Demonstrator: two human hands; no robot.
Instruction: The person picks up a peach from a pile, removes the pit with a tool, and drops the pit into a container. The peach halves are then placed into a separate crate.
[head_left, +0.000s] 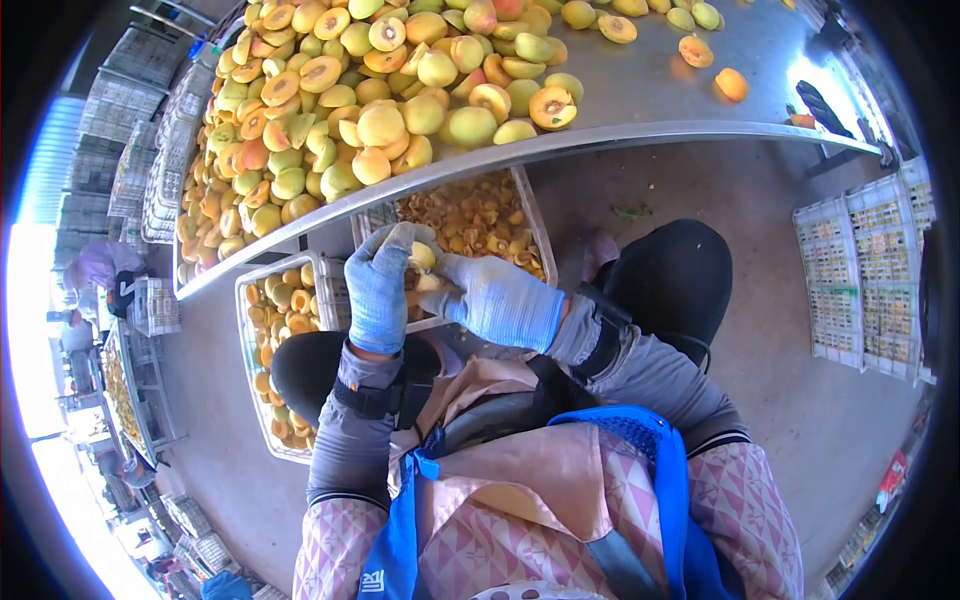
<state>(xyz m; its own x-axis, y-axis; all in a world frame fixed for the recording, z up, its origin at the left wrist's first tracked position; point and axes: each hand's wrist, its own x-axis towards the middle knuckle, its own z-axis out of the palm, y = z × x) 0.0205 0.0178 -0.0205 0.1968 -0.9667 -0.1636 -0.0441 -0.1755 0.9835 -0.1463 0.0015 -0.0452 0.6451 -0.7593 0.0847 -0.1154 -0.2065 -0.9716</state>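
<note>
My left hand [378, 285], in a pale blue glove, is closed around a yellow peach half [422, 257] in front of my lap. From the other side my gloved right hand [500, 300] meets it, fingers bent together right by the fruit. What the right fingers pinch is hidden. Below the hands stands a crate [538, 225] of brownish pits and scraps. To its left, another white crate [243, 330] holds peach halves. A big heap of halved peaches [380, 125] covers the left of the metal table [640, 90] ahead.
The table's raised metal rim [600, 135] runs across just beyond my hands. Stacked white crates [865, 275] stand on the right, and more crates [130, 110] line the left. Another person [100, 265] is at the far left near a second table of fruit [120, 390].
</note>
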